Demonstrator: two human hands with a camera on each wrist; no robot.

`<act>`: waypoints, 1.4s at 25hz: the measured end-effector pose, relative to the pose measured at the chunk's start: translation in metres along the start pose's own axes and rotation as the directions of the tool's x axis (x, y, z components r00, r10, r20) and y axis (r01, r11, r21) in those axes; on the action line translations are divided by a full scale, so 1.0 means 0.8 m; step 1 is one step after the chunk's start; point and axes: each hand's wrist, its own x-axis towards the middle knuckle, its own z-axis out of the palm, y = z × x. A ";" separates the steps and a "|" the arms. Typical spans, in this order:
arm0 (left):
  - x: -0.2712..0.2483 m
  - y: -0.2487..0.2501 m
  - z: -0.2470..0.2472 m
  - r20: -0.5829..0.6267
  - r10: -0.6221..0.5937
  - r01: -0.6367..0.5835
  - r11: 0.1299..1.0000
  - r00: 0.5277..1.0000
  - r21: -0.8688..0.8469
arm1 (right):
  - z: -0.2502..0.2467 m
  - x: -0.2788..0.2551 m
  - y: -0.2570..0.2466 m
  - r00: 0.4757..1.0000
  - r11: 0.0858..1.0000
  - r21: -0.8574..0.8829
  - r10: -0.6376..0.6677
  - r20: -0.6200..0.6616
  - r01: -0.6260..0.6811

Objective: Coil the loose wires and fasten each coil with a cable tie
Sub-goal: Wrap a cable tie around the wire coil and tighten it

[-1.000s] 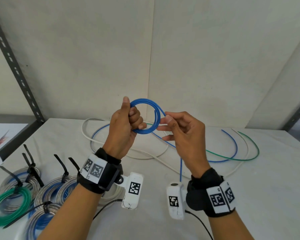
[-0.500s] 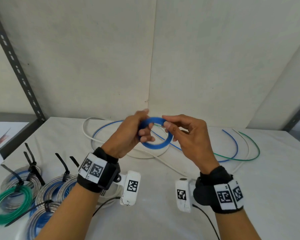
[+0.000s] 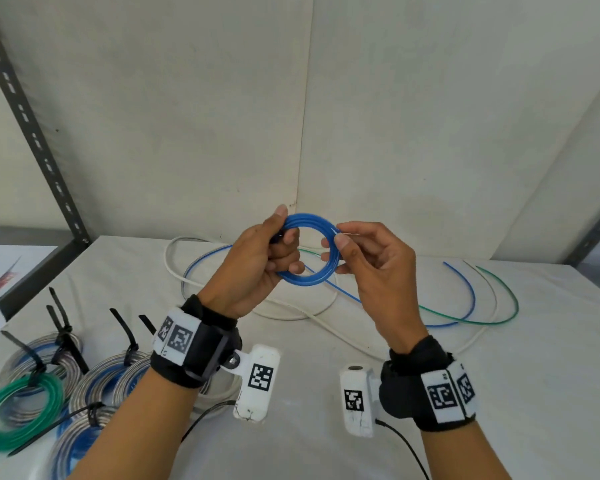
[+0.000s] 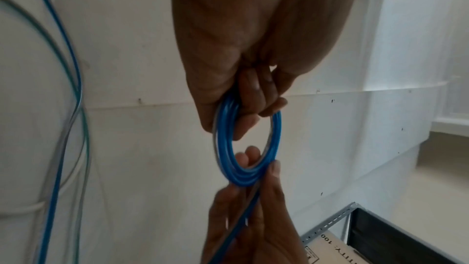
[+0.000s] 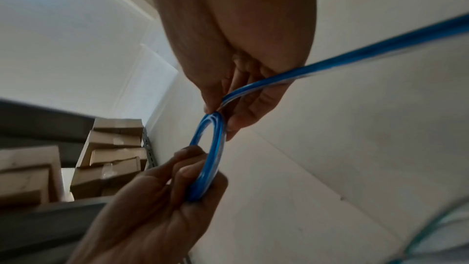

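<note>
The blue coil (image 3: 309, 252) is hanging in the air above the table (image 3: 499, 393), between the two hands and clear of the cloth. The left hand (image 3: 253, 268) is gripping its left side, thumb on top and fingers curled through the ring; the right hand (image 3: 371, 268) is pinching the right side between thumb and forefinger, where the loose tail (image 5: 355, 61) is feeding in across the palm. That tail is running down to the far side of the table, where it is lying among a white wire (image 3: 302, 315) and a green wire (image 3: 499, 318). The likely trouble is a snag: pulling more slack could be dragging those neighbours along or kinking the blue strand. The turns are stiff and springy by the look of them, so any easing of the left grip risks the ring bursting open before a tie goes on. No loose tie is plainly visible; at near left, tied coils (image 3: 94, 382) are lying in a cluster, so reaching for one means holding the ring single-handed, and that is when it could be unwinding.
</note>
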 end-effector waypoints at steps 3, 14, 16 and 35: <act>0.002 -0.006 0.004 -0.057 0.009 -0.020 0.981 0.998 -0.195 | 0.021 -0.007 0.005 1.000 0.995 0.098 0.016 -0.024 -0.014; -0.005 -0.019 0.007 0.023 -0.097 0.081 0.925 0.995 0.371 | -0.026 0.005 -0.001 0.952 0.974 -0.223 0.031 0.304 0.039; -0.004 -0.020 0.008 0.005 -0.009 0.007 0.949 1.000 0.314 | -0.024 0.005 -0.004 0.966 0.981 -0.195 0.043 0.256 0.008; -0.006 -0.015 -0.007 0.180 -0.015 -0.064 0.903 0.984 0.426 | -0.024 0.007 -0.009 0.979 0.996 -0.076 0.056 0.197 -0.042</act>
